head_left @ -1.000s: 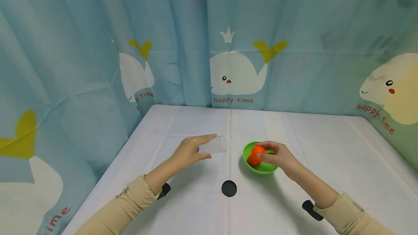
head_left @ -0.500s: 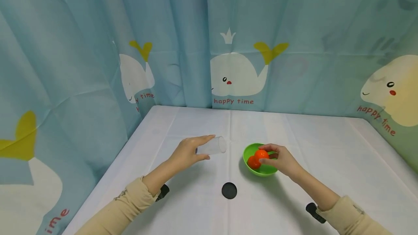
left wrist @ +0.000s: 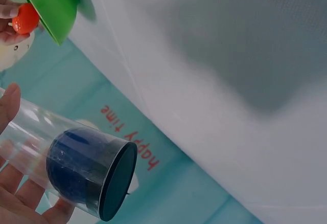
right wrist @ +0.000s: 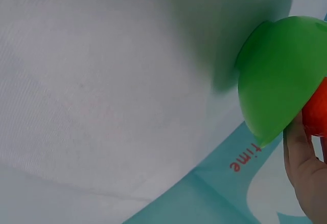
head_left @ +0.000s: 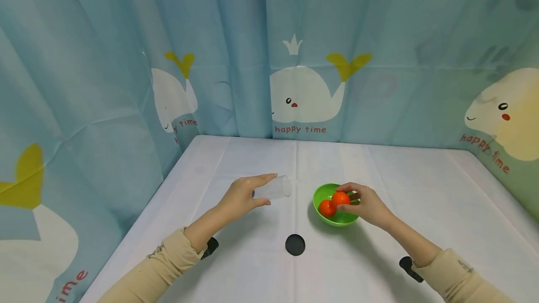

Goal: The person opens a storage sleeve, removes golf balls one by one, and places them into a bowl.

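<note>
Cloth [head_left: 252, 270], white and softly creased, spans the table in the head view. From the flat black disc [head_left: 295, 244], a clear, smooth tube [head_left: 273, 188] lies toward eleven o'clock, clasped between the left hand's [head_left: 240, 196] thumb and fingers; toward two sits a round green bowl [head_left: 319, 196]. There the right hand [head_left: 370, 205] pinches a glossy orange ball [head_left: 340, 198], another [head_left: 327, 208] at its eight o'clock. Left wrist view: a rounded, dark blue thing [left wrist: 74, 165] fills the tube's capped end. Right wrist view: the bowl's smooth wall bulges toward three o'clock.
</note>
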A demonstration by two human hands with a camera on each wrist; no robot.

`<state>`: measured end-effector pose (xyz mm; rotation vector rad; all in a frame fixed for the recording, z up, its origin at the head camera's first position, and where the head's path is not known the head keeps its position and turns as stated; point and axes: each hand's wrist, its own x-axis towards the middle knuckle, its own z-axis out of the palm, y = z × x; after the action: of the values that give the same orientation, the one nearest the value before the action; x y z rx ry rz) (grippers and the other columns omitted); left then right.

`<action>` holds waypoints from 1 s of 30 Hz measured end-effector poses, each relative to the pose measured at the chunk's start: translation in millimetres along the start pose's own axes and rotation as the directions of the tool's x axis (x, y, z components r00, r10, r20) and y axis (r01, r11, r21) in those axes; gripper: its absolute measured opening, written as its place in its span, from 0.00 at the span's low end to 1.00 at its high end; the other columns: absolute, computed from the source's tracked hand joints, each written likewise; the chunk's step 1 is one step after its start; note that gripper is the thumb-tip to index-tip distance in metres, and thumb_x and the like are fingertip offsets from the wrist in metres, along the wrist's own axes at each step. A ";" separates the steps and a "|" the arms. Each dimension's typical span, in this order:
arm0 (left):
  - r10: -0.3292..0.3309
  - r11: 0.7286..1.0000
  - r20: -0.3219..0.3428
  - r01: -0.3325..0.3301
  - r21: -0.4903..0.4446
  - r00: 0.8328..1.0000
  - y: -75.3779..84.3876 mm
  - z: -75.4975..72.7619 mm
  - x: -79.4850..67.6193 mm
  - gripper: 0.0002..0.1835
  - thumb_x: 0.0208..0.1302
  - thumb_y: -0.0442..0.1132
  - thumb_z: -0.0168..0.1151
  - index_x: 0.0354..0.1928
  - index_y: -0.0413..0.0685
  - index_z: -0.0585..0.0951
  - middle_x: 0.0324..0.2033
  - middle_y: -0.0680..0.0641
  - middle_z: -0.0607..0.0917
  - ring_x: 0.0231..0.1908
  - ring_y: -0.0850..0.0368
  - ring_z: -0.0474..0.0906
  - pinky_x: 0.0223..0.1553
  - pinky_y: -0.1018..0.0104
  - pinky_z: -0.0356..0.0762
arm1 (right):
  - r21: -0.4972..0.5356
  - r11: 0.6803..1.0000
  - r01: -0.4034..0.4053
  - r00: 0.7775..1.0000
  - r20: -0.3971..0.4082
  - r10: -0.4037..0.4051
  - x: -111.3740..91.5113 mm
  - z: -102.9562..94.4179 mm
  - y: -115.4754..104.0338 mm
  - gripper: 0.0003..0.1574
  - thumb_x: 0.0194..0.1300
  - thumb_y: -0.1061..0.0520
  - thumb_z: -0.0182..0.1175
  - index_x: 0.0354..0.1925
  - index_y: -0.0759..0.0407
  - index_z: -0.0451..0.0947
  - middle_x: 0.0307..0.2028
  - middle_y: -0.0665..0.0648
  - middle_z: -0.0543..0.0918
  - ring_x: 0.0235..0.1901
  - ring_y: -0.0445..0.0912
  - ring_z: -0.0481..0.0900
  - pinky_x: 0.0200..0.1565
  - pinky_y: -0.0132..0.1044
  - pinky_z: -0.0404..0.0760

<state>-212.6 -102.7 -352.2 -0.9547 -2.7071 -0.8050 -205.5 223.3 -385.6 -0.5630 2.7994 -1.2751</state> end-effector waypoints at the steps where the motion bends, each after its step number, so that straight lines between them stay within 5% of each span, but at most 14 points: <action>1: -0.002 1.000 -0.001 0.002 -0.002 1.000 0.2 -0.2 0.0 0.35 0.50 0.38 0.72 0.63 0.48 0.73 0.58 0.44 0.78 0.19 0.68 0.61 0.25 0.76 0.67 | -0.020 1.000 0.018 1.000 -0.005 -0.018 0.3 -0.4 -0.2 0.22 0.53 0.64 0.68 0.47 0.70 0.76 0.43 0.67 0.80 0.37 0.52 0.80 0.36 0.30 0.80; 15: 0.034 0.999 0.003 -0.034 0.002 0.999 2.4 -0.1 3.2 0.34 0.49 0.37 0.72 0.62 0.47 0.74 0.57 0.43 0.79 0.16 0.69 0.58 0.25 0.76 0.66 | -0.212 0.969 0.124 0.992 0.036 -0.119 -1.5 -2.7 -5.0 0.22 0.48 0.70 0.69 0.45 0.70 0.76 0.40 0.61 0.80 0.37 0.50 0.77 0.39 0.40 0.82; 24: 0.039 0.999 0.010 -0.040 0.010 0.999 3.1 1.4 2.0 0.34 0.49 0.38 0.72 0.62 0.47 0.74 0.57 0.43 0.79 0.17 0.70 0.58 0.25 0.76 0.66 | -0.488 0.848 0.207 0.978 0.105 -0.178 2.6 2.1 -9.4 0.22 0.44 0.72 0.70 0.41 0.67 0.76 0.35 0.56 0.78 0.33 0.47 0.78 0.35 0.37 0.81; 30: 0.042 0.999 0.011 -0.042 0.004 0.999 2.1 2.2 1.6 0.34 0.49 0.37 0.72 0.62 0.47 0.74 0.57 0.43 0.79 0.16 0.70 0.57 0.25 0.76 0.65 | -0.509 0.831 0.222 0.975 0.145 -0.171 5.6 2.4 -7.3 0.20 0.43 0.73 0.70 0.38 0.67 0.77 0.34 0.56 0.78 0.32 0.47 0.77 0.35 0.37 0.81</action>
<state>-212.6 -99.4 -352.6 -1.0147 -2.6872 -0.7886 -208.1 215.3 -381.1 -0.9199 3.0593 -0.4489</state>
